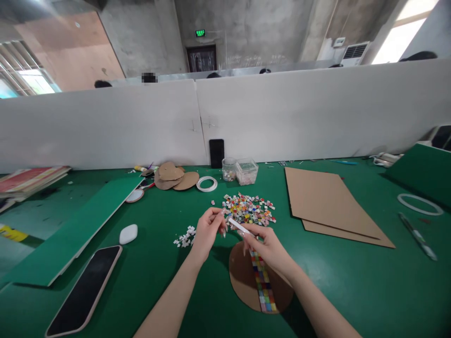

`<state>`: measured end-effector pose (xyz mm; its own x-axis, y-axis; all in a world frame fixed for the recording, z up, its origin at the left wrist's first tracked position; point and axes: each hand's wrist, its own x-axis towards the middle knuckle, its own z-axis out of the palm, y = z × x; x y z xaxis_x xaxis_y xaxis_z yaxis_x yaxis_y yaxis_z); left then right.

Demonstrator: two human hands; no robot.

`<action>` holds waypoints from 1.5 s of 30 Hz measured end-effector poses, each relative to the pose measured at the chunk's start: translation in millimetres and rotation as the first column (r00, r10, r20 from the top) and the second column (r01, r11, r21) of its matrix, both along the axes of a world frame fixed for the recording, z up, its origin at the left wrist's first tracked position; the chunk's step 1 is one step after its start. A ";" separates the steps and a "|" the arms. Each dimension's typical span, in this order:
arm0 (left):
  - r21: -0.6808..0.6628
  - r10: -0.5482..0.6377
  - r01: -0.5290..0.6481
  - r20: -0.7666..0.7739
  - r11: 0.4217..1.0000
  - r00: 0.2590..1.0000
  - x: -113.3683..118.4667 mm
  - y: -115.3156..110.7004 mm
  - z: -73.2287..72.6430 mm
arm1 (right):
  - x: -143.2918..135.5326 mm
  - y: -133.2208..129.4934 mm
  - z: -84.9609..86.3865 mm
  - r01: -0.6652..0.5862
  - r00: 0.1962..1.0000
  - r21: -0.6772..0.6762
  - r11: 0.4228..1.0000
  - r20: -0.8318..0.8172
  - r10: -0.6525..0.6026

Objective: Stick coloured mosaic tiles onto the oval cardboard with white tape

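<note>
Between thumb and fingers, my right hand grips a thin white strip, held slanted above the table. My left hand is pinched close to the strip's far end; whatever is between its fingertips is too small to make out. Below my right hand lies a round cardboard disc with a band of coloured mosaic tiles across it. Loose colourful tiles are heaped just beyond my hands. White scraps are scattered left of my left hand.
A phone and white earbud case lie left, near a long green board. Cardboard discs, a white ring and clear containers stand at the back. Cardboard sheets and a pen lie right.
</note>
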<state>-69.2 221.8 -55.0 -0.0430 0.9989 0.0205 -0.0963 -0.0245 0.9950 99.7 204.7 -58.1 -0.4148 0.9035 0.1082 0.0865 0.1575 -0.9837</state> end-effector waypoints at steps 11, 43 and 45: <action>-0.159 -0.189 0.179 -0.048 0.971 0.981 -8.9 -4.6 11.6 | 3.3 -0.9 4.3 0.011 0.981 0.119 0.993 0.191 -0.034; -0.013 -0.242 0.261 -0.422 0.965 0.874 -2.7 -3.2 5.8 | 3.3 3.3 -1.4 0.023 0.928 0.218 0.976 0.359 -0.102; -0.018 -0.246 0.261 -0.399 0.965 0.883 -1.9 -2.6 4.3 | 3.1 4.0 -3.8 0.036 0.931 0.216 0.976 0.349 -0.111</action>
